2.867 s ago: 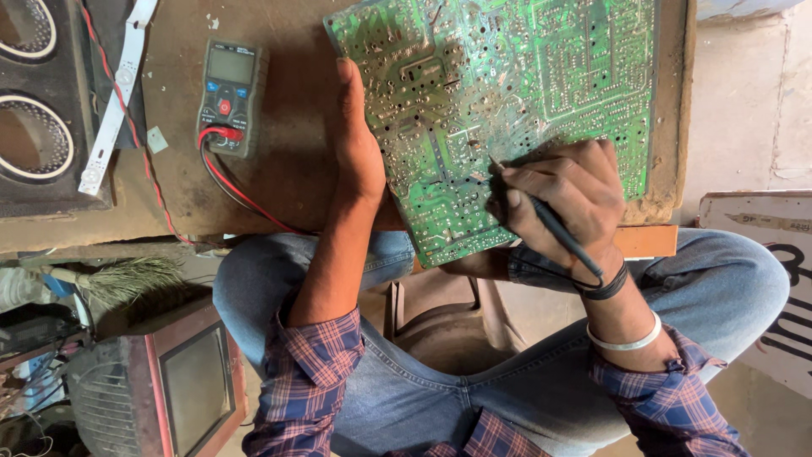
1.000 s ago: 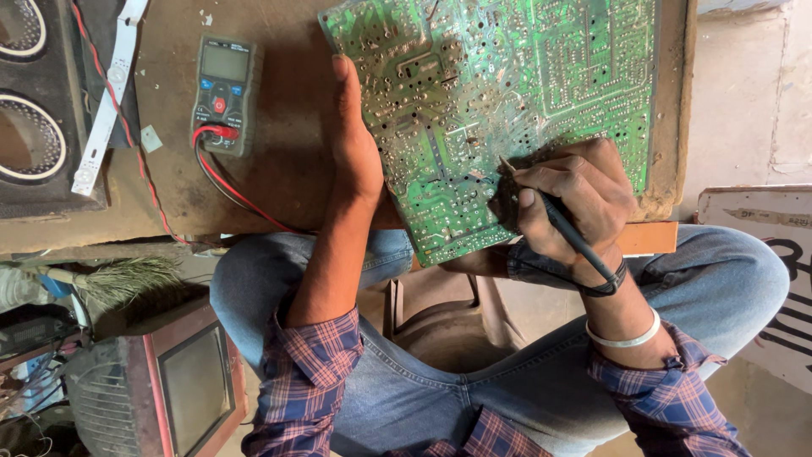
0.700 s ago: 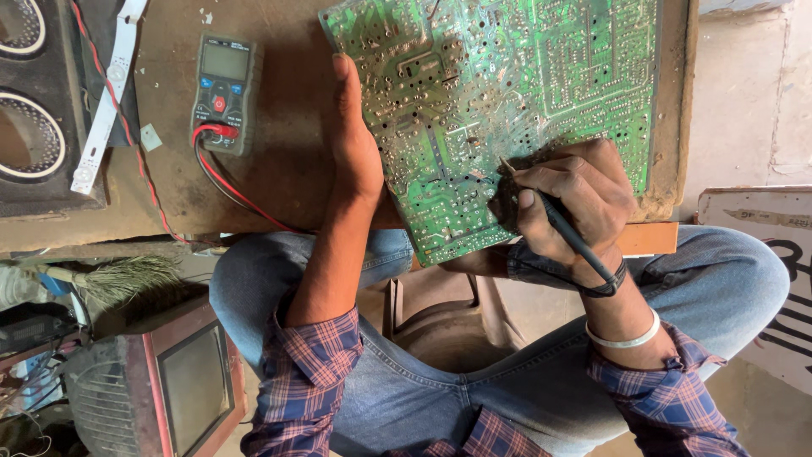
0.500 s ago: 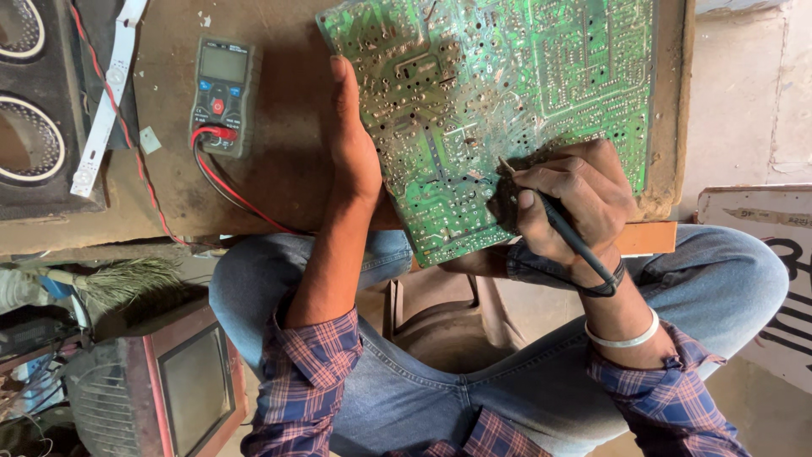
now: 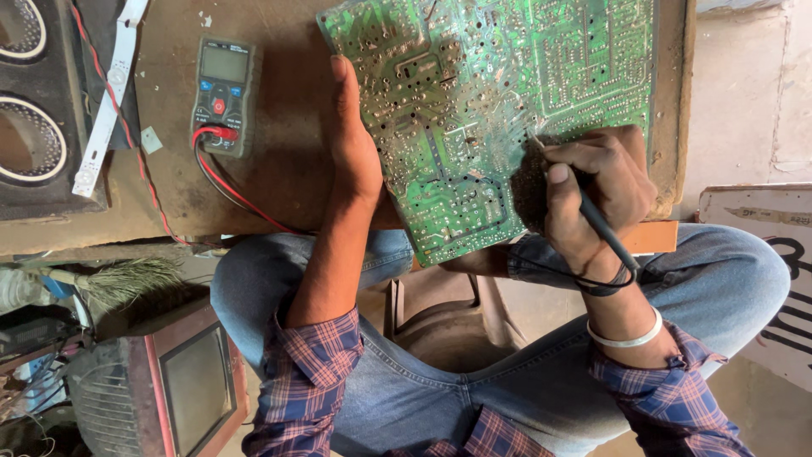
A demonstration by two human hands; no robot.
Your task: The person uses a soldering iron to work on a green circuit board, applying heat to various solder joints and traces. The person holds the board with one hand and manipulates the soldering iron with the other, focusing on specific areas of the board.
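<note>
A large green circuit board [image 5: 474,76] lies solder side up on a brown wooden table [image 5: 288,161], its near end over my lap. My left hand [image 5: 357,156] rests flat against the board's left edge and steadies it. My right hand [image 5: 592,190] is closed round a thin black probe [image 5: 596,224]. The probe's tip touches the board near its right side. A dark cable loops around my right wrist, which also wears a white bangle.
A grey multimeter [image 5: 222,97] with red and black leads lies on the table to the left. Beyond it are a speaker box [image 5: 34,127] and a white strip [image 5: 106,101]. A small old television [image 5: 194,389] and a brush [image 5: 118,279] are at lower left. A brown stool [image 5: 448,313] stands between my knees.
My right hand and the probe tip have shifted a little to the right along the board. My left hand and the board have stayed put.
</note>
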